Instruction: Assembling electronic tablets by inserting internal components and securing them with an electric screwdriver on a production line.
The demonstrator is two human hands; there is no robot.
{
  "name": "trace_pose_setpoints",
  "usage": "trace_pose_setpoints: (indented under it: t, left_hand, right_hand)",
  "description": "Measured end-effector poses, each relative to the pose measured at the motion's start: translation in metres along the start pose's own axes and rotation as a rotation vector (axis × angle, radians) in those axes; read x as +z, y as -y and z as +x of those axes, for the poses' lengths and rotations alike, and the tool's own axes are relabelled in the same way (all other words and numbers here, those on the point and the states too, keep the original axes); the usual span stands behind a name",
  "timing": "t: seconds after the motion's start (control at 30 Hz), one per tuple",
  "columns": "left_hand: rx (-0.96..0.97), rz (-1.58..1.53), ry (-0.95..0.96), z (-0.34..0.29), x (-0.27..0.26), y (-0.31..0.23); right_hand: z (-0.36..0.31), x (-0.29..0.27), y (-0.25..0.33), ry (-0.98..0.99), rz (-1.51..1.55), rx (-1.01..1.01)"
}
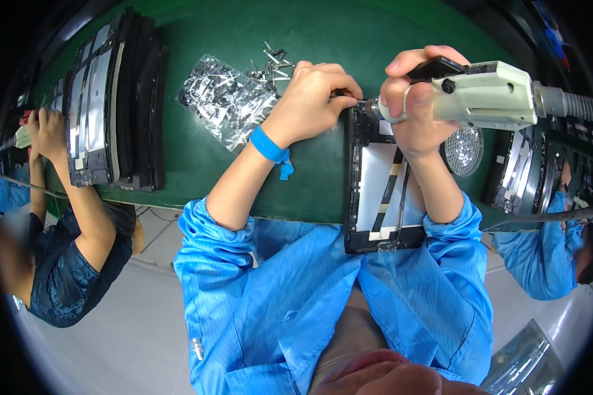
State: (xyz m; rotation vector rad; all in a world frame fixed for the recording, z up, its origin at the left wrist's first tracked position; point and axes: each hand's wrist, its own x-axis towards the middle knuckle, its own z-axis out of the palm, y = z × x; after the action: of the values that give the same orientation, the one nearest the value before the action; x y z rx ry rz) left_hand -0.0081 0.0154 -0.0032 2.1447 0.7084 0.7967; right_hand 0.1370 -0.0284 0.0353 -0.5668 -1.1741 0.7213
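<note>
My right hand (pixel 418 105) is wrapped round a pale power screwdriver (pixel 494 95), its dark lever under my fingers. The tool lies sideways, with its nose over the upper end of an open tablet housing (pixel 375 178). That housing has a black frame, a silvery plate and dark strips, and its near end overhangs the table edge toward me. At its upper left corner, my left hand (pixel 316 99) has thumb and forefinger pinched together; what they hold, if anything, is hidden. A blue band (pixel 268 146) circles my left wrist.
Left of my forearm lies a clear bag (pixel 227 99) of small metallic parts, with loose metal pieces (pixel 273 62) beyond it. A round dish of shiny bits (pixel 464 150) stands right. Stacked housings (pixel 115 99) rise at left, more housings (pixel 514 168) at right. Co-workers sit on both sides.
</note>
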Motion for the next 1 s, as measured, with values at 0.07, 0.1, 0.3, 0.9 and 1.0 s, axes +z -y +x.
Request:
trace_pose_setpoints:
  t: [0.07, 0.1, 0.3, 0.9, 1.0]
  left_hand:
    - [0.018, 0.004, -0.02, 0.0, 0.002, 0.002]
    - [0.016, 0.001, -0.021, 0.0, 0.002, 0.002]
    - [-0.205, -0.146, 0.0, 0.004, -0.002, -0.004]
    - [-0.203, -0.124, 0.002, 0.004, -0.001, 0.001]
    - [-0.219, -0.136, 0.013, 0.004, -0.002, 0.0]
  right_hand:
    - [-0.002, 0.001, -0.003, -0.002, -0.004, 0.006]
    - [-0.002, 0.001, -0.005, -0.007, -0.007, 0.008]
    - [-0.003, -0.001, -0.009, -0.004, -0.065, 0.009]
    - [-0.007, -0.001, -0.014, 0.011, -0.044, 0.015]
    - [-0.006, -0.003, -0.015, 0.04, -0.052, -0.004]
